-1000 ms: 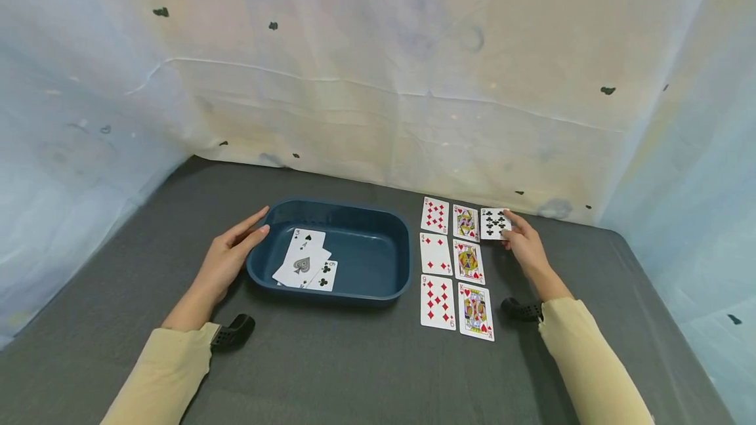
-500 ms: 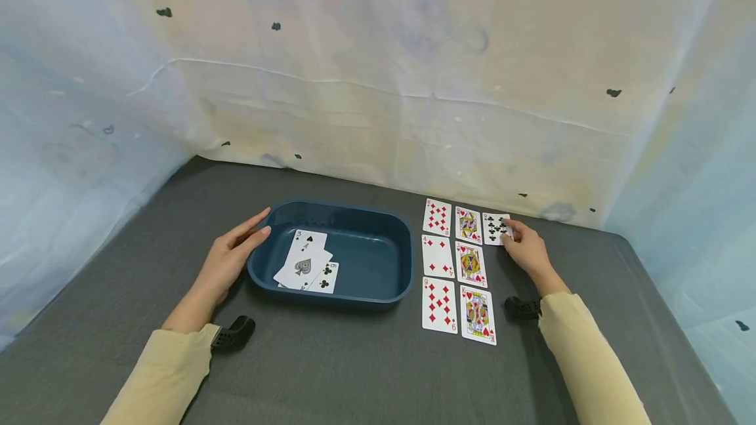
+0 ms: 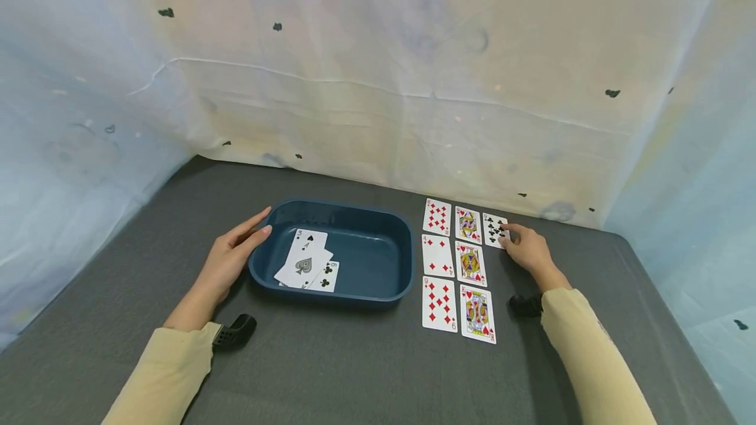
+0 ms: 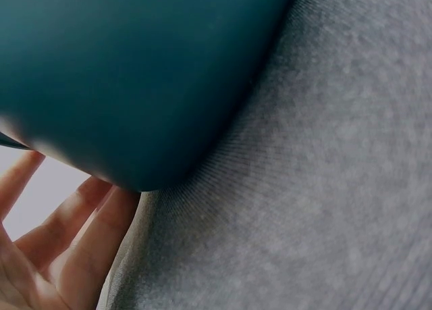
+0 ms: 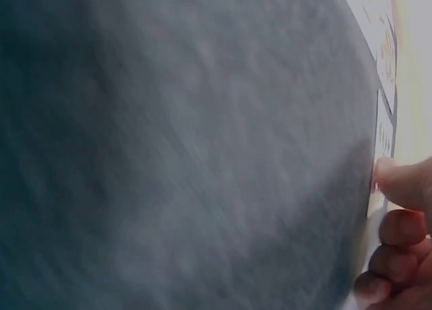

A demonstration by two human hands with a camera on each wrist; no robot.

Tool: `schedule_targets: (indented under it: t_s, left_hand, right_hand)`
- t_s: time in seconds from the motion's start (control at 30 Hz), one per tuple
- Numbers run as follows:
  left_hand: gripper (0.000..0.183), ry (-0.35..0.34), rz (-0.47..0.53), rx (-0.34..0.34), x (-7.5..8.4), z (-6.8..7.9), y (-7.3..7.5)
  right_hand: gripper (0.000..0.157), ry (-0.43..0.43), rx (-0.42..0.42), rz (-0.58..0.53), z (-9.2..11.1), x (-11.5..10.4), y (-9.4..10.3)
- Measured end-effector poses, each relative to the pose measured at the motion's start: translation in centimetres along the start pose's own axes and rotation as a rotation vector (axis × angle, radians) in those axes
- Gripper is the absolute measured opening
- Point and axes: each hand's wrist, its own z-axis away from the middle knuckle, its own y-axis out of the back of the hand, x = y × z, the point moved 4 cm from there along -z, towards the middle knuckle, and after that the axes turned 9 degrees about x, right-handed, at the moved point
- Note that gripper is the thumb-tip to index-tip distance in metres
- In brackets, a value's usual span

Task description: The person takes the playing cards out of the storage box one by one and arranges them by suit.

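Note:
On the right, my right hand (image 3: 528, 250) has its thumb and forefinger at the right edge of a club playing card (image 3: 493, 231), pinching it as it lies on the table. In the right wrist view the thumb (image 5: 398, 182) is on that card and the other fingers are curled. My left hand (image 3: 227, 258) touches the left end of a dark blue tray (image 3: 378, 298), its fingers (image 4: 101, 242) fairly straight along the outer wall. Inside the tray several black-suit cards overlap, with an ace of spades (image 3: 303, 265) on top.
Red-suit cards lie face up in two columns between tray and right hand, among them a four of diamonds (image 3: 438, 256), a nine of diamonds (image 3: 440, 305) and a king of hearts (image 3: 478, 313). A pale cloth wall (image 3: 378, 117) rises behind the grey table (image 3: 331, 366).
The club card has turned from sideways to nearly upright beside the top row. My right hand has shifted slightly down with it. The left hand and tray stay in place.

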Motion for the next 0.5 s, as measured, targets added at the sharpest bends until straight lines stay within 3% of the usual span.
schedule_targets:
  t_s: [0.23,0.5]
  left_hand:
    - [0.059,0.004,-0.007,-0.005,0.1,0.0,0.1]
    - [0.061,0.001,0.006,-0.007,0.0,0.0,0.0]
  right_hand:
    - [0.045,-0.044,0.161,-0.152,0.4,-1.5,0.0]
    - [0.045,-0.019,0.199,-0.436,1.0,-5.6,-0.1]
